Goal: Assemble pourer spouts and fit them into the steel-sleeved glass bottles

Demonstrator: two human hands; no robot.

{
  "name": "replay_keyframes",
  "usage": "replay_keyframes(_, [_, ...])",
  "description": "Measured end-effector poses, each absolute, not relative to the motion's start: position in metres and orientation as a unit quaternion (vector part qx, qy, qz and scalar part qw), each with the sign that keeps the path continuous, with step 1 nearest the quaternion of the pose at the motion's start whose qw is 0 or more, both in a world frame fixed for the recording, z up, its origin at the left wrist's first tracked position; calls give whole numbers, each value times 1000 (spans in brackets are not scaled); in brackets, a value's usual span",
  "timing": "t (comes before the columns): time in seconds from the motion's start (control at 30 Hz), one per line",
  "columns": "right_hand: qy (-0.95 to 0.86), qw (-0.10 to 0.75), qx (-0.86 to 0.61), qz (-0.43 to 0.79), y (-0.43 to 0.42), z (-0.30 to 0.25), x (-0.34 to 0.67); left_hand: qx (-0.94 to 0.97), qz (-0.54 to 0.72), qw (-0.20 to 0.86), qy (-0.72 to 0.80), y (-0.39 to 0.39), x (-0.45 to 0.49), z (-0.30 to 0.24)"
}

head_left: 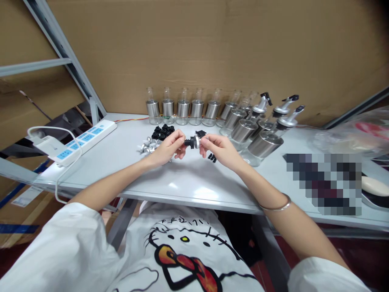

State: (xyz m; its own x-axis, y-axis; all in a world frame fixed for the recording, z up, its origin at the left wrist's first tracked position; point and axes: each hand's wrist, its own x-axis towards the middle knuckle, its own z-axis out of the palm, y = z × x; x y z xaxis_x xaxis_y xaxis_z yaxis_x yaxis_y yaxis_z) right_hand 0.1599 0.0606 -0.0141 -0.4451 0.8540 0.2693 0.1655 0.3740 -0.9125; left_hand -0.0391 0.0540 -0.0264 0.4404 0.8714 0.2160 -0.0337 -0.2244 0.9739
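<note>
Above the grey table (pixel 188 182), both my hands meet on a small pourer cap (pixel 192 142) with a black end and a silver collar. My left hand (pixel 168 147) pinches the black end. My right hand (pixel 218 147) pinches the silver end. Just behind my left hand lies a pile of black plastic parts (pixel 163 131). Silver metal parts (pixel 146 147) lie at its left. A few small black pieces (pixel 212 157) lie under my right hand.
Along the cardboard wall stands a row of glass bottles with steel sleeves (pixel 182 109). Three bottles with pourer caps fitted (pixel 267 134) stand at the right. A white power strip (pixel 82 141) lies at the left. A plastic bag (pixel 358 134) sits far right.
</note>
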Motion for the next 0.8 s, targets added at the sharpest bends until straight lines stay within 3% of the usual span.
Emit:
replay_keyframes(0.27, [-731,366,-345,462,59,-15,160,652,439,523,328,51,-38,-27])
replay_keyframes(0.53, [-757,369,-352,408,55,-15,160,614,462,565,300,54,-38,-28])
replay_keyframes(0.8, [-760,382,-345,396,58,-17,163,655,486,498,294,54,-40,-27])
